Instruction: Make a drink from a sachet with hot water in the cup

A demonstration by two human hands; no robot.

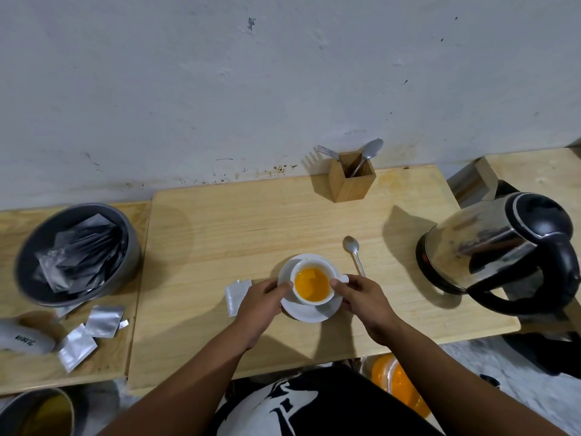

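Note:
A white cup (312,283) full of orange drink stands on a white saucer (309,311) near the front of the wooden table (251,221). My left hand (262,302) grips the left side of the cup and saucer. My right hand (358,294) holds the right side, with fingers at the cup's handle. A silver sachet (235,294) lies flat just left of my left hand. A metal spoon (353,253) rests on the table behind my right hand. The steel kettle (503,247) with a black handle stands at the right.
A wooden cutlery holder (352,179) with a fork and a spoon stands by the wall. On a lower board to the left are a grey tub (75,253) holding several sachets and loose sachets (91,332). An orange container (396,385) sits under the table.

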